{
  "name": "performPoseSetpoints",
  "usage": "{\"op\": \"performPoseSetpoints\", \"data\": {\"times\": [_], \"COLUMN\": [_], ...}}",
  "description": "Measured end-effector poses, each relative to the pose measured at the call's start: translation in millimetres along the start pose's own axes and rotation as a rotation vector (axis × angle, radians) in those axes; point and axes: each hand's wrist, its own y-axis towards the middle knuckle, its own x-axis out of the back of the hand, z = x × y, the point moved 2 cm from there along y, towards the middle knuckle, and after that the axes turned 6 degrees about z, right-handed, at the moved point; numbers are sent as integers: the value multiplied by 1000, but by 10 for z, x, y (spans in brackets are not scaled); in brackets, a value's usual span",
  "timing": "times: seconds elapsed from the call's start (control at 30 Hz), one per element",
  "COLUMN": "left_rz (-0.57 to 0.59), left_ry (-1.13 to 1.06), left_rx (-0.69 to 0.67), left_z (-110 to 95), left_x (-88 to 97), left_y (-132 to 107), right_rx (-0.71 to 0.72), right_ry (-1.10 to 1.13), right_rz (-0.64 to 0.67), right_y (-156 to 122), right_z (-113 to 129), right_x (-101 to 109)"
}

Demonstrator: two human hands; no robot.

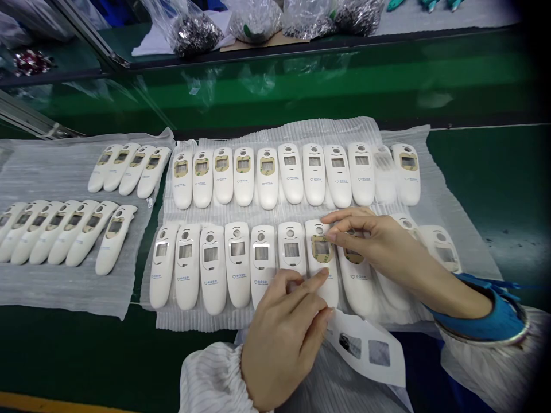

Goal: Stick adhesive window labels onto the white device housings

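Observation:
Two rows of white plastic device shells (237, 261) lie on a white foam sheet (439, 189). My right hand (379, 241) reaches across the near row. Its fingertips pinch at the yellowish film (321, 248) over the window of one shell (322, 261). My left hand (284, 332) rests at the near end of the same shell, index finger pressing it down. Its other fingers hold a white backing sheet (370, 347) with square cutouts.
A second foam sheet (51, 287) at left carries more white shells (112, 238) in two rows. Behind runs a green conveyor belt (387, 80). Clear bags of small metal parts (193, 31) sit on the far shelf.

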Motion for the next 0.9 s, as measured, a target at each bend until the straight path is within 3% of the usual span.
{"op": "performPoseSetpoints", "data": {"times": [0.43, 0.9], "left_rz": [-22, -64], "left_ry": [55, 204], "left_rx": [-6, 8], "left_z": [-26, -35], "left_x": [30, 72], "left_y": [68, 212], "right_rx": [42, 161], "right_ry": [-27, -195], "right_rz": [-24, -103], "right_y": [11, -10], "right_z": [-63, -89], "right_x": [-36, -71]}}
